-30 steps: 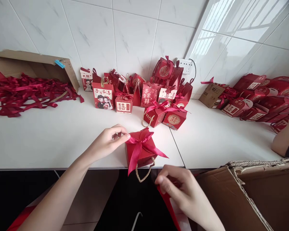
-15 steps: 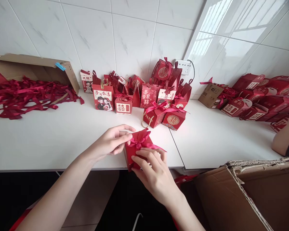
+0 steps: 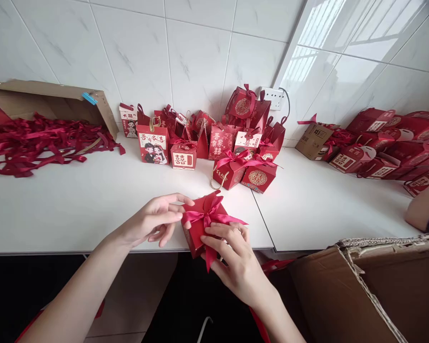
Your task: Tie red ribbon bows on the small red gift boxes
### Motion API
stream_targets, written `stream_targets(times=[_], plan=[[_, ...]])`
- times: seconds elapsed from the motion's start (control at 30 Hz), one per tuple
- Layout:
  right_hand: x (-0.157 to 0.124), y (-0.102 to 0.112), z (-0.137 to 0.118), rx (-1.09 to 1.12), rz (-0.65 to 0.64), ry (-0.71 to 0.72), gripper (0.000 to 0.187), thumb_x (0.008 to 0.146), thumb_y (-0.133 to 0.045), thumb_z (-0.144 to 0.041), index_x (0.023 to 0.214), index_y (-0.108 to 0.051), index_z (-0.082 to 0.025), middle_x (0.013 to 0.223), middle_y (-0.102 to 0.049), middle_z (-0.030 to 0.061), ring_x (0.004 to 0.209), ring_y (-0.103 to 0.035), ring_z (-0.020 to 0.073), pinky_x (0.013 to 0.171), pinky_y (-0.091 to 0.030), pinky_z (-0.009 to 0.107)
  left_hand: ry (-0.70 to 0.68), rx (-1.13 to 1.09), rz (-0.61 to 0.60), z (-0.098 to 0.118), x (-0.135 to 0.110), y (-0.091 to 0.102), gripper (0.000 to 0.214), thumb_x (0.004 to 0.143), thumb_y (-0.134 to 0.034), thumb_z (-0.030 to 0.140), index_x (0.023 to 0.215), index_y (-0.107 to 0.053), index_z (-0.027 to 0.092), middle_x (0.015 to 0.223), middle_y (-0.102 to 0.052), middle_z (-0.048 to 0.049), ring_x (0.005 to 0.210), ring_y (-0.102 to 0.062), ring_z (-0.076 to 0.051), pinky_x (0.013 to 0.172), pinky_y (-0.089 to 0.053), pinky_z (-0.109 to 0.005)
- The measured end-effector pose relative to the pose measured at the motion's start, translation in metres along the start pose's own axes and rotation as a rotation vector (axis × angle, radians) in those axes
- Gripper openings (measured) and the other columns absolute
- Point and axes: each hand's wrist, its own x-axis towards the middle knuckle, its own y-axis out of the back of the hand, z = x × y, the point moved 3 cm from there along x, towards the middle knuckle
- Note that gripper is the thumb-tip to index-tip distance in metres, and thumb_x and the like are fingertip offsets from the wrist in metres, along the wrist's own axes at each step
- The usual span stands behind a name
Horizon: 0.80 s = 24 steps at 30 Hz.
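Note:
A small red gift box [image 3: 200, 238] stands at the table's front edge, with a shiny pink-red ribbon [image 3: 208, 218] tied in a bow across its top. One ribbon tail hangs down over the front side, another reaches out to the right. My right hand [image 3: 234, 250] grips the box from the right, fingers laid on its top and thumb low at the front. To the left of the box is my left hand [image 3: 155, 219], fingers loosely spread, the tips close to the bow's left loop; whether they touch it I cannot tell.
Behind stand several red gift boxes [image 3: 153, 145]. Loose red ribbons [image 3: 57, 140] spill from a cardboard box [image 3: 103, 107] at left. More red boxes [image 3: 407, 155] pile up at right, near another person's arm [image 3: 425, 207]. A large open carton [image 3: 321, 286] is at front right.
My left hand has drawn back a little to the left from the bow. The bow's loops lie more spread, and a ribbon tail now hangs over the box's front.

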Motion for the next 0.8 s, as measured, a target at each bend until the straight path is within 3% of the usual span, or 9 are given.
stream_targets(times=[0.1,0.17,0.3,0.37,0.5,0.57,0.67,0.73,0.8], plan=[[-0.004,0.002,0.002,0.072,0.089,0.057,0.022,0.087,-0.053,-0.009,0.107,-0.059,-0.017,0.103,-0.065,0.0093,0.103,-0.059,0.0195,0.092,-0.044,0.042,0.019,0.189,0.137,0.001,-0.003,0.004,0.033,0.08,-0.054,0.048,0.093,-0.055,0.018,0.05,-0.056,0.0035,0.028,-0.038,-0.005,0.031,-0.019,-0.017],[-0.007,0.002,0.002,0.099,0.137,0.077,0.024,0.086,-0.055,-0.007,0.107,-0.06,-0.017,0.099,-0.065,0.0083,0.099,-0.06,0.0197,0.092,-0.045,0.044,-0.017,0.376,0.266,0.006,-0.006,0.004,0.029,0.082,-0.052,0.047,0.085,-0.056,0.019,0.049,-0.052,0.0047,0.033,-0.043,-0.007,0.035,-0.028,-0.018],[-0.01,0.001,-0.002,0.051,0.174,0.106,0.026,0.083,-0.057,-0.005,0.107,-0.063,-0.015,0.091,-0.065,0.0072,0.092,-0.06,0.0193,0.092,-0.046,0.046,-0.254,0.83,0.708,0.024,-0.016,-0.008,0.024,0.08,-0.055,0.04,0.093,-0.06,0.021,0.089,-0.061,-0.0023,0.053,-0.054,-0.011,0.057,-0.046,-0.027],[-0.01,0.001,-0.006,0.013,0.187,0.122,0.025,0.084,-0.056,-0.003,0.105,-0.064,-0.013,0.09,-0.066,0.0074,0.091,-0.059,0.0191,0.092,-0.045,0.046,-0.388,1.01,0.79,0.028,-0.018,-0.022,0.021,0.081,-0.053,0.036,0.093,-0.062,0.021,0.1,-0.057,-0.0049,0.071,-0.058,-0.016,0.071,-0.048,-0.032],[-0.008,-0.001,-0.013,-0.046,0.192,0.121,0.024,0.086,-0.053,-0.004,0.104,-0.064,-0.013,0.09,-0.067,0.0063,0.091,-0.059,0.0175,0.094,-0.043,0.043,-0.459,1.035,0.531,0.015,-0.006,-0.045,0.016,0.085,-0.049,0.03,0.084,-0.062,0.021,0.095,-0.057,-0.0045,0.096,-0.055,-0.021,0.086,-0.046,-0.034],[-0.01,0.002,-0.017,-0.062,0.16,0.118,0.02,0.086,-0.055,-0.008,0.103,-0.064,-0.014,0.089,-0.068,0.005,0.091,-0.06,0.0168,0.095,-0.041,0.041,-0.433,0.966,0.473,0.007,0.001,-0.045,0.013,0.086,-0.05,0.029,0.086,-0.061,0.021,0.098,-0.056,-0.0042,0.098,-0.055,-0.02,0.087,-0.046,-0.034],[-0.015,0.016,-0.018,0.02,0.154,0.145,0.021,0.091,-0.053,-0.03,0.099,-0.064,-0.014,0.086,-0.067,0.0055,0.088,-0.061,0.0181,0.091,-0.043,0.04,-0.431,0.866,0.365,0.002,0.008,-0.038,0.012,0.085,-0.054,0.032,0.083,-0.061,0.022,0.104,-0.055,-0.0033,0.105,-0.053,-0.02,0.094,-0.044,-0.033],[-0.018,0.03,-0.007,0.082,0.255,-0.018,0.033,0.095,-0.04,-0.039,0.097,-0.062,-0.015,0.085,-0.064,0.0068,0.084,-0.06,0.0184,0.08,-0.046,0.037,-0.427,0.824,0.281,0.003,0.012,-0.033,0.012,0.083,-0.056,0.034,0.081,-0.061,0.023,0.106,-0.054,-0.0027,0.108,-0.052,-0.02,0.097,-0.043,-0.033],[-0.02,0.04,0.013,0.096,0.31,-0.364,0.035,0.096,-0.033,-0.039,0.094,-0.06,-0.017,0.085,-0.062,0.0063,0.08,-0.058,0.0174,0.07,-0.045,0.031,-0.407,0.806,0.219,0.005,0.015,-0.029,0.013,0.082,-0.058,0.035,0.081,-0.061,0.023,0.108,-0.054,-0.0024,0.109,-0.053,-0.02,0.098,-0.042,-0.033]])
